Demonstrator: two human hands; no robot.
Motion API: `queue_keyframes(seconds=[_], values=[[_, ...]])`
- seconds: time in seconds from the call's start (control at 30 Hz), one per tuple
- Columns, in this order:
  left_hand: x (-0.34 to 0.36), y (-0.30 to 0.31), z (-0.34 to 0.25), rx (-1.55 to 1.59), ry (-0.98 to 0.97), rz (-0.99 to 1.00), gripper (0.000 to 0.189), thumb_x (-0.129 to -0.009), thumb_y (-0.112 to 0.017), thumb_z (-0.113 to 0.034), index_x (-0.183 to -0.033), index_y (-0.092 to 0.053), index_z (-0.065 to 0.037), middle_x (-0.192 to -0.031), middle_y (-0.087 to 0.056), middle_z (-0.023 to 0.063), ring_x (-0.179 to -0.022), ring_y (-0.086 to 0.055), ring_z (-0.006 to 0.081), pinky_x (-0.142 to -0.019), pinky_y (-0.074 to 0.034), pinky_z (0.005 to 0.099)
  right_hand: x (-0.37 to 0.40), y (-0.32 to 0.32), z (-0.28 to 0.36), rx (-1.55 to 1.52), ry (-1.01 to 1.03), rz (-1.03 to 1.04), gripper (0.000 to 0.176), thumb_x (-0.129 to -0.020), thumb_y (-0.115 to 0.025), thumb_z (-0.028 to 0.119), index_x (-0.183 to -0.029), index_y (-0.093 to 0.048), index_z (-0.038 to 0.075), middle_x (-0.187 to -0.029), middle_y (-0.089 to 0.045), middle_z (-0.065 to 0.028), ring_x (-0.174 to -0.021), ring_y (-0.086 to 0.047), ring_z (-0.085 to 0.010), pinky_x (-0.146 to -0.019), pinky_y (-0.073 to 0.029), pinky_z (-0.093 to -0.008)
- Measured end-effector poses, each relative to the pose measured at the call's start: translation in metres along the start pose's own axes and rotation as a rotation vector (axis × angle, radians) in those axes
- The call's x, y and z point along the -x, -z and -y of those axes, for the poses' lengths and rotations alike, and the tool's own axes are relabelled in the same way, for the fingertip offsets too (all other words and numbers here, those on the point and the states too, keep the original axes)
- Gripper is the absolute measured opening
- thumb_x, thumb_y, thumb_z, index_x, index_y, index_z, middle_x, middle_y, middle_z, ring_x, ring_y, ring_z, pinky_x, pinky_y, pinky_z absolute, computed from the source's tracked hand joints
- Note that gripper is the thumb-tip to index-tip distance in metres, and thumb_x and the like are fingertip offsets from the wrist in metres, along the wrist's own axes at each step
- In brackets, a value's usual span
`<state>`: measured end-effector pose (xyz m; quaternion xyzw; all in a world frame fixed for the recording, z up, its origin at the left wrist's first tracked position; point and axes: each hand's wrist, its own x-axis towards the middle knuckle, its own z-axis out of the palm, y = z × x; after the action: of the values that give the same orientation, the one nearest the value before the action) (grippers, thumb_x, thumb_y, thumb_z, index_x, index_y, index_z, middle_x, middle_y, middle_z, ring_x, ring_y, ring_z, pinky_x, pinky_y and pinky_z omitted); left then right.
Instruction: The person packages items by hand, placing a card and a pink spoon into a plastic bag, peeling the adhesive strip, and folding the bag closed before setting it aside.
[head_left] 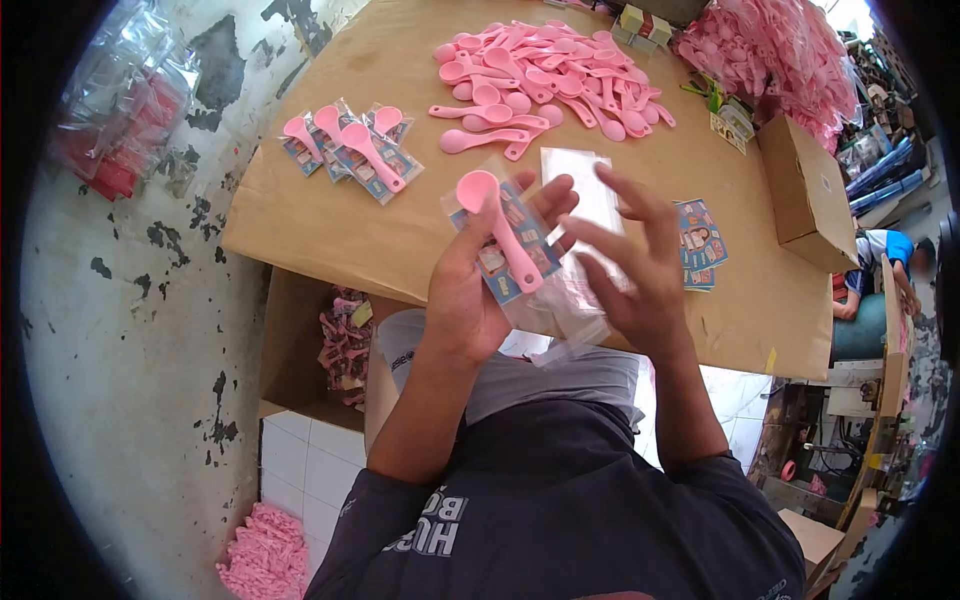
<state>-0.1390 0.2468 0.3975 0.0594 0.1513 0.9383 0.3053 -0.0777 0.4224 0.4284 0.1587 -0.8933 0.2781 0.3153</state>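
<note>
The person's left hand (465, 290) holds up a pink spoon (497, 225). The spoon lies on a little picture card (520, 250), and both seem to sit inside a clear bag (560, 305). The bag's loose end hangs down between the two hands. The left grip is closed on the bag, with the fingers behind it and the thumb at the side. The right hand (640, 275) is just beside the bag. Its grip is apart, with the fingers spread wide and nothing held. It is hard to tell if its fingertips touch the bag.

All this is held in the air above the near edge of the tabletop (330, 230).

Some of the work looks done. A few packed spoons (350, 150) lie on the left of the tabletop. More packs fill the box (345, 345) under it.

A lot looks left to do. A heap of loose spoons (545, 80) waits at the far side. A big bag (770, 50) full of pink spoons sits past it on the right. The empty bags (580, 180) lie in a stack behind the hands, and more cards (700, 240) lie to the right, near a brown box (805, 190).

Another person (880, 260) sits low at the right edge.
</note>
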Motion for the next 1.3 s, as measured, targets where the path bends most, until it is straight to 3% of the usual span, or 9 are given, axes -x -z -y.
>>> queue_keyframes(seconds=[0.2,0.33,0.37,0.5,0.57,0.67,0.77,0.87,1.3], values=[[0.001,-0.002,0.012,-0.083,0.114,0.028,0.056,-0.111,-0.046,-0.036,-0.154,-0.037,-0.001,-0.156,-0.047,0.0206,-0.145,-0.046,0.0279,-0.116,-0.043,0.0421,-0.005,-0.004,0.002,-0.143,0.117,0.028,0.045,-0.073,-0.076,0.006,-0.114,-0.081,0.024,-0.147,-0.059,-0.0089,-0.138,-0.048,-0.0352,-0.112,-0.043,-0.0467],[0.001,0.003,0.001,-0.198,0.016,0.003,0.059,-0.11,-0.048,-0.037,-0.154,-0.036,0.001,-0.155,-0.047,0.0209,-0.143,-0.048,0.0262,-0.117,-0.042,0.0403,0.0,0.014,-0.016,-0.516,-0.001,0.029,0.033,-0.083,-0.078,0.004,-0.116,-0.077,0.007,-0.123,-0.072,-0.0144,-0.117,-0.065,-0.0315,-0.101,-0.048,-0.0413],[0.001,0.001,0.0,-0.289,-0.024,0.036,0.06,-0.11,-0.049,-0.037,-0.154,-0.036,0.001,-0.155,-0.048,0.0211,-0.142,-0.049,0.0264,-0.118,-0.041,0.0405,0.004,0.007,-0.014,-0.581,-0.095,-0.065,0.039,-0.089,-0.077,0.004,-0.126,-0.068,-0.001,-0.101,-0.074,-0.0117,-0.096,-0.068,-0.0222,-0.088,-0.049,-0.0335],[0.003,-0.015,0.002,-0.556,-0.044,0.074,0.052,-0.107,-0.058,-0.025,-0.149,-0.045,0.003,-0.145,-0.059,0.0207,-0.122,-0.065,0.0222,-0.101,-0.055,0.036,0.011,0.007,-0.004,-0.683,-0.444,0.059,0.064,-0.093,-0.076,0.006,-0.149,-0.045,0.002,-0.084,-0.066,-0.0023,-0.082,-0.058,-0.0066,-0.072,-0.044,-0.0245],[0.004,-0.017,0.007,-0.716,-0.078,0.037,0.042,-0.104,-0.064,-0.016,-0.142,-0.055,0.001,-0.129,-0.069,0.0193,-0.103,-0.072,0.016,-0.073,-0.067,0.0323,0.015,0.006,-0.004,-0.711,-0.493,0.094,0.064,-0.093,-0.076,0.006,-0.149,-0.046,0.002,-0.084,-0.066,-0.0026,-0.081,-0.059,-0.0069,-0.071,-0.044,-0.024],[0.001,-0.007,0.012,-0.804,-0.168,0.011,0.04,-0.104,-0.063,-0.015,-0.141,-0.056,-0.001,-0.122,-0.073,0.0184,-0.097,-0.073,0.0153,-0.07,-0.066,0.031,0.018,0.003,-0.003,-0.75,-0.567,0.114,0.062,-0.092,-0.076,0.005,-0.147,-0.048,0.003,-0.088,-0.068,-0.0031,-0.08,-0.06,-0.0076,-0.07,-0.046,-0.0238],[0.012,-0.022,0.013,-0.851,-0.133,-0.104,0.043,-0.104,-0.063,-0.014,-0.144,-0.054,-0.001,-0.113,-0.076,0.0166,-0.088,-0.073,0.0131,-0.064,-0.062,0.0269,0.017,-0.001,-0.004,-0.308,-0.358,-0.196,0.049,-0.088,-0.077,0.003,-0.133,-0.061,0.004,-0.109,-0.07,-0.0086,-0.09,-0.064,-0.0169,-0.076,-0.051,-0.0305],[0.011,-0.009,0.023,-0.996,-0.272,-0.034,0.046,-0.104,-0.063,-0.013,-0.148,-0.051,-0.004,-0.106,-0.078,0.0152,-0.082,-0.072,0.0105,-0.056,-0.056,0.0249,0.007,0.005,-0.009,0.023,-0.073,-0.218,0.04,-0.084,-0.079,0.002,-0.123,-0.068,0.005,-0.115,-0.068,-0.0125,-0.099,-0.063,-0.0255,-0.082,-0.051,-0.0349],[0.021,-0.013,0.026,-1.264,-0.263,0.059,0.053,-0.102,-0.063,-0.01,-0.153,-0.049,-0.009,-0.094,-0.079,0.0184,-0.083,-0.075,0.0137,-0.068,-0.055,0.0277,-0.001,-0.001,-0.009,0.143,0.007,-0.274,0.026,-0.076,-0.078,0.0,-0.101,-0.076,0.006,-0.118,-0.07,-0.0088,-0.099,-0.063,-0.0279,-0.082,-0.052,-0.038]])
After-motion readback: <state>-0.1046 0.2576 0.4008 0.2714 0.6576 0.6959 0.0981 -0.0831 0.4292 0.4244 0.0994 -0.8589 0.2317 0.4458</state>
